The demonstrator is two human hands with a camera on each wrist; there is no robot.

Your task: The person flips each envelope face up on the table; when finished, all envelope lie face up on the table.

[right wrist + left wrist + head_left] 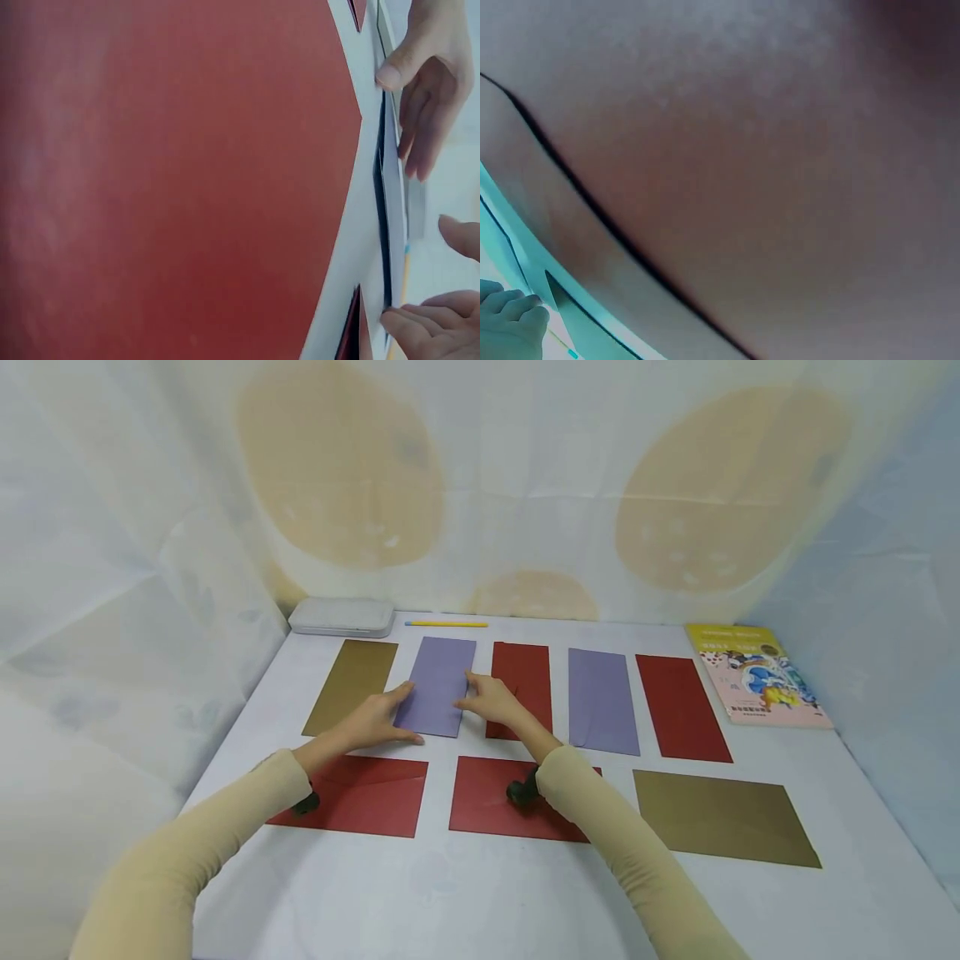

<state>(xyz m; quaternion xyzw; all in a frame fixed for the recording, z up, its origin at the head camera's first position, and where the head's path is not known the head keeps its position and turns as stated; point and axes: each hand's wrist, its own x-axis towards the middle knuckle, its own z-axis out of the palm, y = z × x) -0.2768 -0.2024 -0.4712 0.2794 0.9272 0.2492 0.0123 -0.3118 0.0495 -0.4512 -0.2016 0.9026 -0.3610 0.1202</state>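
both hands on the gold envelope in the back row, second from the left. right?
Not quite. The envelope is purple, not gold. The head view shows the left hand and the right hand on the purple envelope, second from the left in the back row; the gold envelope lies beside it, untouched.

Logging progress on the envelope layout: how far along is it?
Looks done: eight envelopes lie flat in two rows, like the gold envelope at far left. In hand: left hand and right hand rest on the edges of the purple envelope. Left: apparently squaring that one; nothing else shows.
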